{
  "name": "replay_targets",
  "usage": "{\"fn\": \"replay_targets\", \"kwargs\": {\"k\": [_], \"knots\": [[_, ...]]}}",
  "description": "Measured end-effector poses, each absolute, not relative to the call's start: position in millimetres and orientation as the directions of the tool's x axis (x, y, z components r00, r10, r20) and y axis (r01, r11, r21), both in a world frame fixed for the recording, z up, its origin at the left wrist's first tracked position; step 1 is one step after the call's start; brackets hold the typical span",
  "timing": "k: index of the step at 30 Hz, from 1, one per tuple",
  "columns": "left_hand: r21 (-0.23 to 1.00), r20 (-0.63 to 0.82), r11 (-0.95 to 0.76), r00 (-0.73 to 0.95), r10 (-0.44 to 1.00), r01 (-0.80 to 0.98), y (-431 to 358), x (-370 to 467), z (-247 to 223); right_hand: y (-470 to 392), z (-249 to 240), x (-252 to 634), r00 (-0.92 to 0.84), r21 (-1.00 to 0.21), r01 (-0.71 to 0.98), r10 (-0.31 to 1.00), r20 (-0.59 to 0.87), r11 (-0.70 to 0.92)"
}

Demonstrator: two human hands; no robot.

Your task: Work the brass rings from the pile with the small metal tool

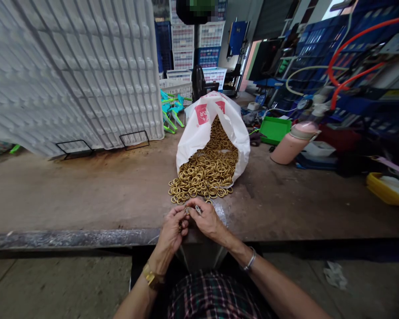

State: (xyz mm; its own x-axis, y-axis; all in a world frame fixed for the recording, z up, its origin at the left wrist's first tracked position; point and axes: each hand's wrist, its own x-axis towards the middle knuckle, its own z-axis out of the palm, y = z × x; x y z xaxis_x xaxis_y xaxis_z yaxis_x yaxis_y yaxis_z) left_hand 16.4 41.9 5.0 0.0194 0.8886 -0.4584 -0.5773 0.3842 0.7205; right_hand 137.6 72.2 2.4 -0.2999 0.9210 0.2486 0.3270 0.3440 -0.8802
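Just above the front edge of the desk (86, 190), the left hand (173, 227) and the right hand (206, 220) meet at the fingertips, pinching a small piece (187, 211) too tiny to make out. A silvery bit (198, 209) shows at the right hand's fingers, and a gold-coloured bit (180, 227), partly hidden, shows within the curled fingers of the left. Directly beyond both hands, farther from the front edge, lies a heap of brass-coloured rings (202, 175), its nearest ones close to the fingers. They spill from a white plastic bag (190, 141) whose mouth faces that edge; more rings lie inside. Toward the desk's right side, a pink bottle (287, 146) is near a green tray (273, 128). On the left side, ribbed white panels (119, 75) stand upright.
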Motion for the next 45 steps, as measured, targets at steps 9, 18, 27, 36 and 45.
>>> {"fn": "replay_targets", "kwargs": {"k": [9, 18, 27, 36, 45], "knots": [[0.717, -0.424, 0.359, 0.035, 0.905, -0.597, 39.0, 16.6, 5.3, 71.5, -4.6, 139.4, -0.292, -0.913, 0.295, 0.937, 0.194, 0.281], [0.796, -0.362, 0.333, 0.044, 0.931, -0.505, 32.2, 19.5, 0.8, 75.4, -9.0, 140.9, -0.22, -0.962, 0.248, 0.974, 0.06, 0.115], [0.829, -0.345, 0.323, 0.038, 0.938, -0.457, 31.2, 20.5, 0.6, 70.9, -1.5, 138.4, -0.251, -0.945, 0.303, 0.967, 0.045, 0.122], [0.902, -0.297, 0.304, 0.069, 0.952, -0.306, 29.1, 21.0, -1.6, 71.1, -2.3, 137.0, -0.255, -0.939, 0.328, 0.967, 0.014, 0.1], [0.911, -0.283, 0.291, 0.07, 0.957, -0.291, 27.2, 20.7, -5.1, 72.5, -5.4, 136.8, -0.272, -0.959, 0.268, 0.962, 0.016, 0.092]]}}
